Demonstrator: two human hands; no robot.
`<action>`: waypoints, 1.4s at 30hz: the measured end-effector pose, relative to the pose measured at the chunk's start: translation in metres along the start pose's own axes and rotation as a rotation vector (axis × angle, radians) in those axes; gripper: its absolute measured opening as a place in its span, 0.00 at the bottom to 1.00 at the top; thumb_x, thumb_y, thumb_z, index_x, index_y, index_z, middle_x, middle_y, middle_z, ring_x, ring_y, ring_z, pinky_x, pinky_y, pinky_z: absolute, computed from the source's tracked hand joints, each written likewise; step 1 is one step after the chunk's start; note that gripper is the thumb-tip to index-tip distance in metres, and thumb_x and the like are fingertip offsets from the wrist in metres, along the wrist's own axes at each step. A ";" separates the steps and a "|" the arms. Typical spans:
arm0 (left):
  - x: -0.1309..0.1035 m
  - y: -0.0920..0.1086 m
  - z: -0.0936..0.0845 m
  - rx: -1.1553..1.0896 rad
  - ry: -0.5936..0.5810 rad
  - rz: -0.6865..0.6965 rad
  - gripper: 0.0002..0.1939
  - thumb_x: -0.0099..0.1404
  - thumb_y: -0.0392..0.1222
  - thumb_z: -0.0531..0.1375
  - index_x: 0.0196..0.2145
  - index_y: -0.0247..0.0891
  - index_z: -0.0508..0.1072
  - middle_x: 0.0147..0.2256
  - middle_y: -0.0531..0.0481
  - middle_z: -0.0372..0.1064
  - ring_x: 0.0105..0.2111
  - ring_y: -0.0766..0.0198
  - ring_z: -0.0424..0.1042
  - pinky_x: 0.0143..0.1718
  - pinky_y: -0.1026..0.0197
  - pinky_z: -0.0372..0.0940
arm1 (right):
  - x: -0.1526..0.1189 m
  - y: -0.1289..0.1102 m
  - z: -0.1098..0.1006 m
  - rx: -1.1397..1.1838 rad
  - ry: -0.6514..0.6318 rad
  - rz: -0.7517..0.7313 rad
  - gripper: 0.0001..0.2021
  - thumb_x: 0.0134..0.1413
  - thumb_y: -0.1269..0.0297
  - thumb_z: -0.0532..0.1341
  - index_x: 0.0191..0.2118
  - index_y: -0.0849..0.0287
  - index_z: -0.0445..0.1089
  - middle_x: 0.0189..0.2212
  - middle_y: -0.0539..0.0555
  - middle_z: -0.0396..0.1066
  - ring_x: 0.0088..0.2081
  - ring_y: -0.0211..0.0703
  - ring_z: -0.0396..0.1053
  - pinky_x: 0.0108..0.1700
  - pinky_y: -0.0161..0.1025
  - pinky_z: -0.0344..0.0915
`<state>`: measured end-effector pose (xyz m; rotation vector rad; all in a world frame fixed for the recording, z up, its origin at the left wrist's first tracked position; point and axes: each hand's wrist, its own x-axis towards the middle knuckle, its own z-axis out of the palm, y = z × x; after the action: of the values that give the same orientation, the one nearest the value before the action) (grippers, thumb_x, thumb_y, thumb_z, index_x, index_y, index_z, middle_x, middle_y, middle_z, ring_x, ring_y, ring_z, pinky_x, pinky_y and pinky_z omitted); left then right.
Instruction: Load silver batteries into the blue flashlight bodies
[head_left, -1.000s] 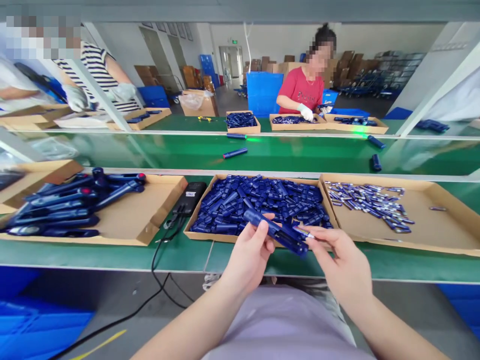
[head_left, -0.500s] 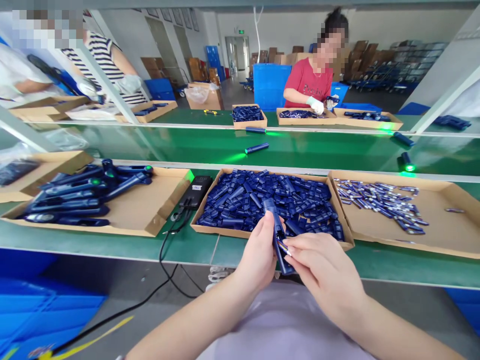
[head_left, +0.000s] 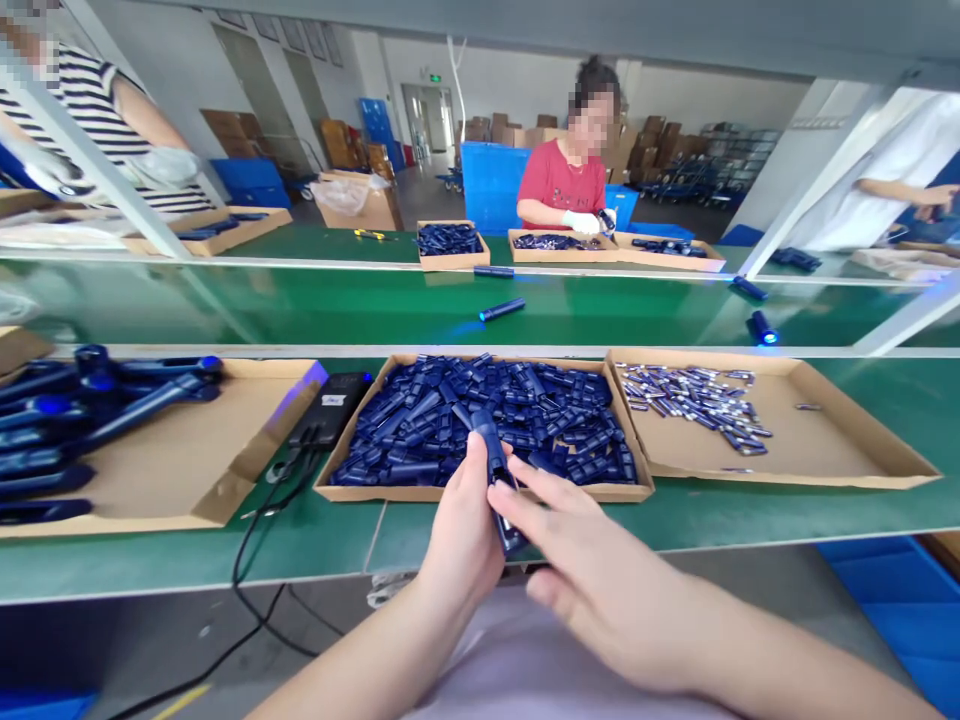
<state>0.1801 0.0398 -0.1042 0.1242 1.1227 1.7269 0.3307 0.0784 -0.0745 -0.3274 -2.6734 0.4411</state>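
Note:
My left hand [head_left: 463,530] is wrapped round a dark blue tubular plastic housing [head_left: 490,440], held tilted above the front edge of the bench. An opening runs along the housing's side, and something shiny shows in it. My right hand [head_left: 600,570] has its fingers stretched out and its thumb apart. Its fingertips rest on or against the housing by that opening, partly covering it. Just behind, a cardboard tray [head_left: 420,493] holds a heap of similar blue housings [head_left: 420,420]. Small slim cylindrical pieces [head_left: 690,395] lie in the tray to the right [head_left: 840,430].
At left, a tray [head_left: 225,430] holds blue devices with lit ends. A black box [head_left: 330,410] with cables [head_left: 238,560] stands beside it. Lit blue tubes [head_left: 502,310] lie on the green belt [head_left: 337,305]. Across it, a person in red [head_left: 562,185] handles parts.
My right hand has let go of the slim piece it was pinching at the opening, and its fingers have spread. The view has swung to the right. The tube lights went from green to blue.

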 end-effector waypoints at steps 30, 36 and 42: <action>-0.001 -0.003 0.006 0.227 -0.482 -0.273 0.12 0.69 0.51 0.55 0.45 0.41 0.64 0.43 0.46 0.67 0.38 0.57 0.74 0.35 0.54 0.71 | -0.040 0.054 -0.008 0.101 0.177 0.513 0.06 0.63 0.62 0.56 0.41 0.55 0.68 0.29 0.48 0.71 0.26 0.36 0.68 0.27 0.32 0.63; -0.003 -0.003 0.010 0.203 -0.526 -0.293 0.14 0.68 0.48 0.59 0.49 0.43 0.67 0.46 0.45 0.68 0.39 0.62 0.72 0.34 0.60 0.72 | -0.023 0.016 0.004 -0.076 0.212 0.301 0.10 0.67 0.67 0.53 0.35 0.59 0.69 0.30 0.52 0.69 0.31 0.39 0.68 0.32 0.35 0.64; 0.002 0.006 0.008 0.068 -0.351 -0.401 0.13 0.65 0.44 0.62 0.44 0.36 0.72 0.41 0.44 0.72 0.32 0.64 0.74 0.28 0.64 0.70 | -0.019 0.090 -0.028 -0.136 0.216 0.424 0.13 0.68 0.63 0.52 0.40 0.57 0.73 0.41 0.54 0.71 0.43 0.41 0.70 0.44 0.36 0.66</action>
<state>0.1797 0.0466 -0.0961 0.2189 0.8756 1.2531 0.3738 0.1627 -0.0886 -0.9364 -2.4204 0.3234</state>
